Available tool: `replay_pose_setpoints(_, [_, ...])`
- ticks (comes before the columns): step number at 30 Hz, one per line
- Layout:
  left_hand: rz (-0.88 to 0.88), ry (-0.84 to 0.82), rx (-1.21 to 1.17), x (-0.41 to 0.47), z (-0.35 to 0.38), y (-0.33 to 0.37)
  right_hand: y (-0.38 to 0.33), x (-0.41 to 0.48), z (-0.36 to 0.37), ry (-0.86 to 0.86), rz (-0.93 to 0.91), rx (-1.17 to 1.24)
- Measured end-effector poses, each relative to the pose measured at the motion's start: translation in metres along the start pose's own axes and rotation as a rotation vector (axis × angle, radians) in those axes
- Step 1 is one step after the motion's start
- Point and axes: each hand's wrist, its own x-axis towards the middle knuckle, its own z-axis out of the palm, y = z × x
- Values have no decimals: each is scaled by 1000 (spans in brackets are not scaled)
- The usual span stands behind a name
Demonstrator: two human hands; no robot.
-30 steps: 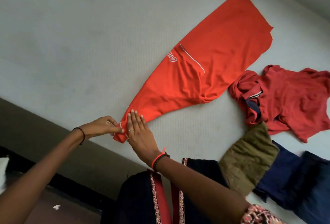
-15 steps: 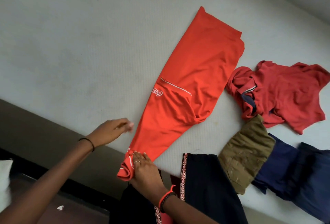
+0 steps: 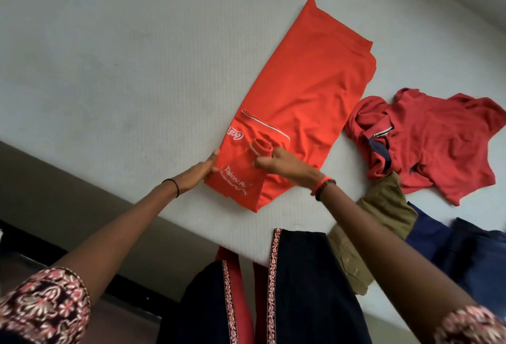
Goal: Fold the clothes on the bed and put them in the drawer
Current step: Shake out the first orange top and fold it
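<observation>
Orange shirt [image 3: 301, 83]: cuff [image 3: 261, 147] now doubled onto the body between the hands. Right hand [image 3: 284, 164] pinches the cuff; left hand [image 3: 201, 172], fingers straight, presses the edge. Fold advancing.

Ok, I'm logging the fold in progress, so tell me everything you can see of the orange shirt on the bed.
The orange shirt is soft, knit-looking cloth. It lies flat and diagonal on the white bed, folded lengthwise, with a sleeve turned back onto the body. White script, a thin white stripe and printed lettering show. The right hand pinches the rolled, white-trimmed cuff; the left hand touches its left edge.
</observation>
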Motion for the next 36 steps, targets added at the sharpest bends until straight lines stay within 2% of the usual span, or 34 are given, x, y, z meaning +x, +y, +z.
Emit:
replay_pose_setpoints(4, [12,16,-13,8,-3,2,-7,35,-35,-17,138,98])
replay_pose_setpoints(9, [107,1,47,20,-8,-17,-6,52,-50,-10,238,200])
replay_pose_setpoints(12, [125,35,47,24,-5,-24,-10,44,-52,-92,232,313])
replay_pose_setpoints(16, [132,66,52,24,-2,-25,-6,42,-55,-8,197,410])
replay_pose_setpoints(23, [143,103,61,28,0,-23,-13,63,-42,414,152,192])
replay_pose_setpoints(27, [154,138,10,25,5,-23,-14,65,-32,586,112,-216])
replay_pose_setpoints(29, [168,224,11,23,11,-26,-14,57,-27,667,78,-378])
replay_pose_setpoints(32, [172,387,53,19,18,-32,-15,47,-17,684,-1,-502])
replay_pose_setpoints(36, [159,450,-2,15,26,-31,-7,37,5,620,-174,-542])
